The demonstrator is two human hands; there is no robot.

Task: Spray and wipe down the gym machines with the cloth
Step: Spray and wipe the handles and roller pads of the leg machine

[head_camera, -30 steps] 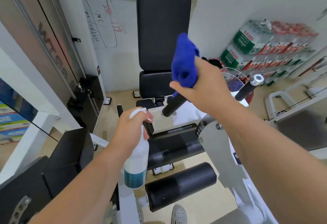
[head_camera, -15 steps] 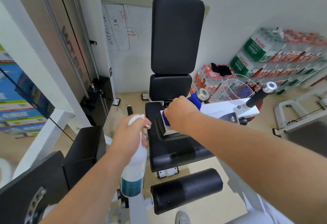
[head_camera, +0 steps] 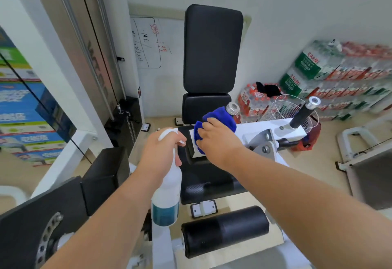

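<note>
Pressing blue cloth under right hand, left hand gripping spray bottle

The blue fabric cloth is laid on the white metal machine arm, before the black padded backrest. The white plastic spray bottle is held to its left; the black cylindrical roller pad is seen nearer.

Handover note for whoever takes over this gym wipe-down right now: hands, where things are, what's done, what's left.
Left hand grips the spray bottle, upright.
Right hand holds the blue cloth bunched on the end of the white handle bar beside the seat.
Done: wiping begun there; what else is clean cannot be told.
Left, probably: backrest, roller pad, far grip.
</note>
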